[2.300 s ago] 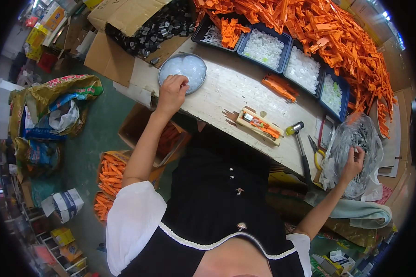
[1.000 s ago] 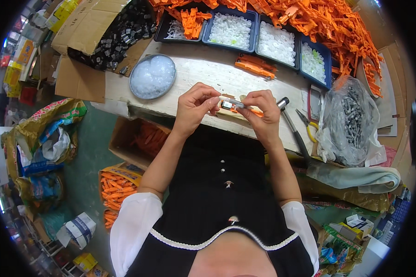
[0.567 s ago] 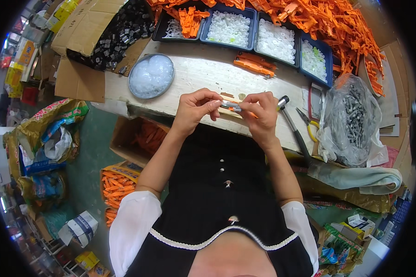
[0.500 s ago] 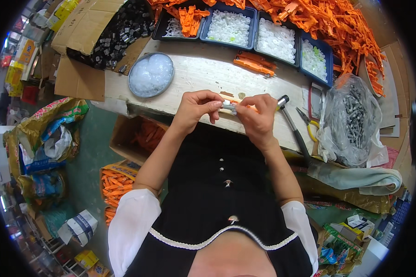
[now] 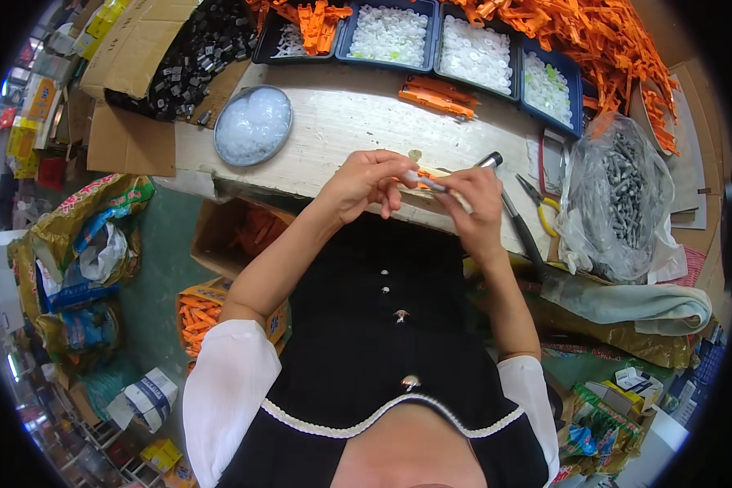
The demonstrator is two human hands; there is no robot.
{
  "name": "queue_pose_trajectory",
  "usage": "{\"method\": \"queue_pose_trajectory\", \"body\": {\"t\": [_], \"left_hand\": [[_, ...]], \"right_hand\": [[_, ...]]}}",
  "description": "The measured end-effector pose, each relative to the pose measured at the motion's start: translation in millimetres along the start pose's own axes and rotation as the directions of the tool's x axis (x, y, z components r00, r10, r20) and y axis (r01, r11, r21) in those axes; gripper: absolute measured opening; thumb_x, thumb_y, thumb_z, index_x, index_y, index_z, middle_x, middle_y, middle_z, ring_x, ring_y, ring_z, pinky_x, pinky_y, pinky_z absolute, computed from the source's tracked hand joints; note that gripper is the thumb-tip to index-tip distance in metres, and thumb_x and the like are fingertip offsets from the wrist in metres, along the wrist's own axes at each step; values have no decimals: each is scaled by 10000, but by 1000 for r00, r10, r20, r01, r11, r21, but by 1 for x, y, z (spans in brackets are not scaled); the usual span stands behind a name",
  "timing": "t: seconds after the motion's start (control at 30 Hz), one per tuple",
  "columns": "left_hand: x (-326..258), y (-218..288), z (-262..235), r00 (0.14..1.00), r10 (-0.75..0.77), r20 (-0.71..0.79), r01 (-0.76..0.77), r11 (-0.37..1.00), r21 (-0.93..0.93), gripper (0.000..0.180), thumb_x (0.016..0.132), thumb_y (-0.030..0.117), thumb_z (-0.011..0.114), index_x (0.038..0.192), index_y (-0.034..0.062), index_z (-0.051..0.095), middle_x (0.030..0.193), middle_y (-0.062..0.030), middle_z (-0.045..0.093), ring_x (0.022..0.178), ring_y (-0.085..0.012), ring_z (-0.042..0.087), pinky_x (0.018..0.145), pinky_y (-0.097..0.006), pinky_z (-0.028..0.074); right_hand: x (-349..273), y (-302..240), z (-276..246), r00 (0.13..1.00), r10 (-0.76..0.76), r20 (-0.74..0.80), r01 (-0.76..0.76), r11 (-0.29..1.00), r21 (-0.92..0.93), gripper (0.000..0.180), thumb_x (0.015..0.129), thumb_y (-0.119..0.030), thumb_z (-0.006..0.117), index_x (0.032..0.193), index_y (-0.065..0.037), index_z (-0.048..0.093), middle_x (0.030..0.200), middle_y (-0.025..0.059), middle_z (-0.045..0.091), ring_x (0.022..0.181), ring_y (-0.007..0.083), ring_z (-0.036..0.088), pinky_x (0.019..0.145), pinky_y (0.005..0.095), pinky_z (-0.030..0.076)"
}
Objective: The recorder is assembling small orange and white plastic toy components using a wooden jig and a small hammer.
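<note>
Both hands meet over the near edge of the counter (image 5: 342, 146). The left hand (image 5: 364, 183) and the right hand (image 5: 473, 199) each pinch an end of a small orange and white part (image 5: 427, 182), fingers curled narrow around it, just above the counter. A round dish (image 5: 253, 125) of clear pieces sits to the far left. Blue trays (image 5: 431, 41) of white bits line the far side, with loose orange pieces (image 5: 437, 92) just in front. A clear bag of screws (image 5: 622, 195) lies at the right, pliers (image 5: 542, 207) beside it.
</note>
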State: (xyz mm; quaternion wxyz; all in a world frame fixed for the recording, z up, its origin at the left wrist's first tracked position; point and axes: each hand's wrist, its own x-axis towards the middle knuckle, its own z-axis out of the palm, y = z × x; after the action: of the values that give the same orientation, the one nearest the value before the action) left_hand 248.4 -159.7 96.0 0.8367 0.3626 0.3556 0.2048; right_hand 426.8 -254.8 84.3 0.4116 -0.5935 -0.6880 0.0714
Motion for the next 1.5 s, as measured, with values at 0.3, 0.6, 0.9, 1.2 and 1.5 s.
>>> {"method": "queue_pose_trajectory", "body": {"t": [0.3,0.6,0.9,1.2,1.5], "left_hand": [[18,-30,-10,592,747,304,-420,-36,907,211,675,149,704,870,83,657,878,-13,573,900,-170,493,774,-315,343],[31,-44,-10,658,714,238,-407,71,911,255,628,149,707,874,107,658,941,12,564,994,-187,431,833,-353,257],[31,-46,-10,659,718,223,-406,89,910,315,626,151,709,932,99,653,938,-6,558,971,-182,431,822,-342,265],[31,-44,-10,654,724,222,-416,98,904,306,637,155,710,929,85,649,933,-17,550,951,-181,431,814,-330,275],[29,-50,-9,636,742,211,-409,92,908,255,647,173,715,884,101,655,914,2,548,934,-166,431,811,-326,266]], "right_hand": [[-9,27,-6,972,232,44,-234,970,71,161,690,-95,670,836,-35,642,724,60,565,742,186,509,677,295,386],[-3,23,-4,971,208,116,-200,977,-79,168,686,-158,684,830,-82,642,726,10,557,772,178,491,692,317,304],[-2,24,1,980,165,113,-155,983,-94,158,694,-159,679,834,-99,638,736,-8,549,788,168,483,712,317,275],[0,25,1,986,112,127,-106,993,-55,164,693,-154,678,837,-93,631,732,-2,538,774,170,478,697,314,272],[-5,26,3,975,171,145,-160,984,-84,158,694,-145,674,834,-83,633,734,2,542,786,170,484,699,313,281]]}}
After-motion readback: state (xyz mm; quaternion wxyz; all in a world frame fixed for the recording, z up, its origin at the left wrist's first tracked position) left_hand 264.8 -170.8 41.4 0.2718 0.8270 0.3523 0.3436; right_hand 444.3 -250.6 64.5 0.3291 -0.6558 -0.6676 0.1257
